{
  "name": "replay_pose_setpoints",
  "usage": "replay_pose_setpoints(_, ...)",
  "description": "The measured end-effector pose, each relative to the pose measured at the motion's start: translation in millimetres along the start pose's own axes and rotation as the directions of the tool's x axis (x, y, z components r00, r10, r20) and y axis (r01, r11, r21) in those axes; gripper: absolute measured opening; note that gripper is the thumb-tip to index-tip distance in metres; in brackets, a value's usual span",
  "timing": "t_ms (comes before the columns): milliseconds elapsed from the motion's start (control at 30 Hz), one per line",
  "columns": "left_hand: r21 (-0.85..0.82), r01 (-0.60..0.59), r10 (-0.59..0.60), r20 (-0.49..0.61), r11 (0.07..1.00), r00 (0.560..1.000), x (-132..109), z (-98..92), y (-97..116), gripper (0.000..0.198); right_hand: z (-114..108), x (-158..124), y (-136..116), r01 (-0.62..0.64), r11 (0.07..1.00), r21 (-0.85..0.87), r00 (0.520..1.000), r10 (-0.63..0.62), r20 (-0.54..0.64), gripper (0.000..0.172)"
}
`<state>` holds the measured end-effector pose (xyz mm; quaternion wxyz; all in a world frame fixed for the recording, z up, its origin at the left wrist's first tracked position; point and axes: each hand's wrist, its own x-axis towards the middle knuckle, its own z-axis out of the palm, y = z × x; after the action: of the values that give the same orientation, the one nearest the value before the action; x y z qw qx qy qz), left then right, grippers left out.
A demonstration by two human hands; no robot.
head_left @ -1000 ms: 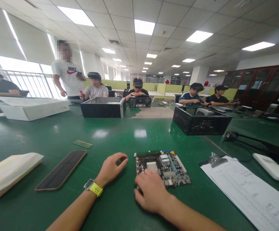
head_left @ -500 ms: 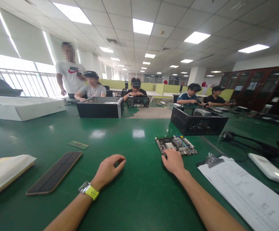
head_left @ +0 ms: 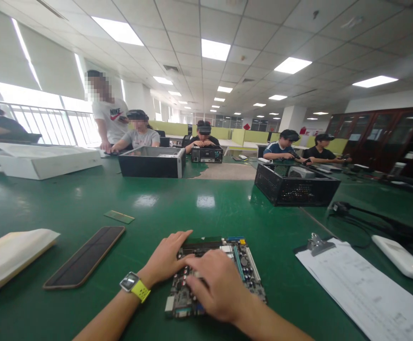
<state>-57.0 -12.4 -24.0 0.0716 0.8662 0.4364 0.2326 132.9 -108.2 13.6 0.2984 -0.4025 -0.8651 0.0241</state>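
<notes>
A motherboard [head_left: 251, 265] with white and blue slots lies flat on the green table in front of me. My left hand [head_left: 165, 255], a watch with a yellow-green strap [head_left: 135, 286] on its wrist, is at the board's upper left edge. Its fingers are stretched out and the thumb reaches over the board. Over the middle of the board is my right hand [head_left: 220, 284], fingers bent and thumb apart from them. It covers part of the board, and I cannot tell whether its fingertips touch it.
To the left are a phone [head_left: 85, 258], a green circuit strip [head_left: 119, 217] and a paper-topped bundle [head_left: 14, 258]. A clipboard [head_left: 362, 279] and a white device [head_left: 401, 258] lie right. Open computer cases [head_left: 295, 184] stand farther back, with several people around the table.
The motherboard has come nearer and to the left, between my hands. My right hand moved left with it and now lies over it; my left hand's curled fingers have straightened.
</notes>
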Motion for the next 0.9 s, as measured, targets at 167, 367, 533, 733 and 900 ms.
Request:
replay_pose_setpoints(167, -0.013, 0.038, -0.038, 0.056, 0.999, 0.998, 0, -1.8, 3, 0.061, -12, 5, 77, -0.376, 0.926, -0.036, 0.923, 0.371, -0.107, 0.040)
replay_pose_setpoints(367, -0.041, 0.064, -0.061, 0.058, 0.997, 0.996, 0, -4.1, 3, 0.060, 4, -4, 117, -0.469, 0.883, -0.015, 0.879, 0.468, 0.087, 0.043)
replay_pose_setpoints(533, -0.025, 0.050, -0.048, 0.057, 0.998, 0.997, 1, -7.2, 5, 0.058, 2, -4, 104, -0.493, 0.868, -0.054, 0.866, 0.496, 0.071, 0.038)
replay_pose_setpoints(733, -0.067, -0.027, 0.033, 0.083, 0.997, 0.996, -1, -15.8, 10, 0.043, 5, -5, 96, -0.484, 0.870, -0.096, 0.870, 0.490, 0.059, 0.027)
replay_pose_setpoints(900, -0.059, 0.018, -0.015, 0.058, 0.998, 0.998, -1, -15.8, 9, 0.022, 9, -6, 94, -0.472, 0.879, -0.063, 0.879, 0.475, 0.042, 0.022)
